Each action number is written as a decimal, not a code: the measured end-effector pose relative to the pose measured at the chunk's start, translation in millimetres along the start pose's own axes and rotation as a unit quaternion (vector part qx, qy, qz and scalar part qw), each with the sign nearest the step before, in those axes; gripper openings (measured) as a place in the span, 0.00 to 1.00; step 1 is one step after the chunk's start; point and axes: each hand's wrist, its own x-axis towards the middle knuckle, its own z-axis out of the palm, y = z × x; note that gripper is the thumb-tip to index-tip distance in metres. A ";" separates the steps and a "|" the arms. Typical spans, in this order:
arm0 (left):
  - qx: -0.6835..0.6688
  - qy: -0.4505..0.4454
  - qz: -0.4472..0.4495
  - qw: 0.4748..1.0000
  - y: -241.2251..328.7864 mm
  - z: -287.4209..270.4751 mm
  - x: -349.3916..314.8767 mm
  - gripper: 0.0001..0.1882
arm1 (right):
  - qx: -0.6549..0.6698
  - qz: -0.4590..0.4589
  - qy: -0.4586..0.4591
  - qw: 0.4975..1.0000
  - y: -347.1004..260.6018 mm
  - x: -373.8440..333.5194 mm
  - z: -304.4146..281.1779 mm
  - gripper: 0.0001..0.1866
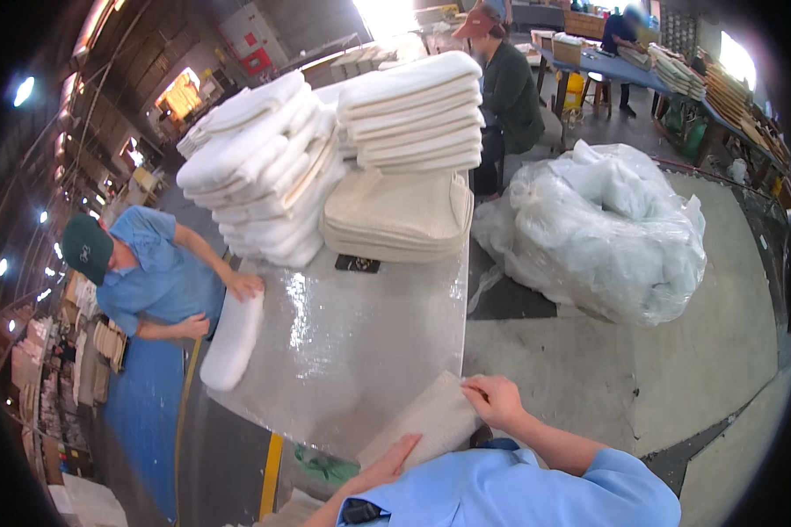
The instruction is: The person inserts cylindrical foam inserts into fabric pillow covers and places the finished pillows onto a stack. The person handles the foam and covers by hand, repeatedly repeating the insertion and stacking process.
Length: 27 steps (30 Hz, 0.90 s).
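A beige textile piece (428, 420), seemingly a folded cover, lies at the table's near edge, close against my body. My right hand (495, 401) pinches its right corner between thumb and fingers. Along its near left side rests my left hand (393, 459), fingers stretched out against the fabric. The underside of the piece and part of my left palm are hidden. Farther up the table (373, 329), a stack of beige folded covers (395, 215) carries a pile of white folded pads (410, 110).
Another white pile (259, 171) leans beside it. At the left, a co-worker (154, 272) touches a white pad (235, 338). A large plastic-wrapped bundle (602, 233) sits on the right. A dark flat card (358, 263) lies before the stack. Other people work behind, near a blue table (606, 66).
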 end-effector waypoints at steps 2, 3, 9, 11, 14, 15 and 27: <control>-0.061 -0.035 -0.040 0.997 -6.1 -13.5 8.2 0.41 | 0.032 0.031 -0.017 0.999 -1.2 -0.9 -6.9 0.14; -0.095 -0.056 -0.058 0.992 -8.9 -16.1 14.7 0.39 | 0.028 0.021 -0.024 0.999 5.3 -4.2 -9.1 0.14; -0.049 0.116 -0.099 0.987 -64.7 -10.0 69.1 0.31 | -0.154 -0.003 -0.351 0.924 17.8 82.6 17.4 0.22; 0.044 0.199 -0.108 0.973 -60.2 -14.1 90.7 0.26 | -0.255 -0.031 -0.384 0.887 26.3 114.7 46.2 0.23; 0.255 0.309 -0.089 0.912 -48.8 -22.8 103.5 0.21 | -0.378 -0.059 -0.384 0.840 23.3 136.3 88.0 0.23; 0.304 0.310 -0.118 0.893 -54.9 -24.7 92.8 0.20 | -0.379 -0.078 -0.365 0.847 7.2 128.6 105.9 0.23; 0.115 0.404 -0.151 0.895 -80.2 -6.1 88.7 0.18 | -0.252 -0.021 -0.348 0.903 -13.4 108.3 108.5 0.20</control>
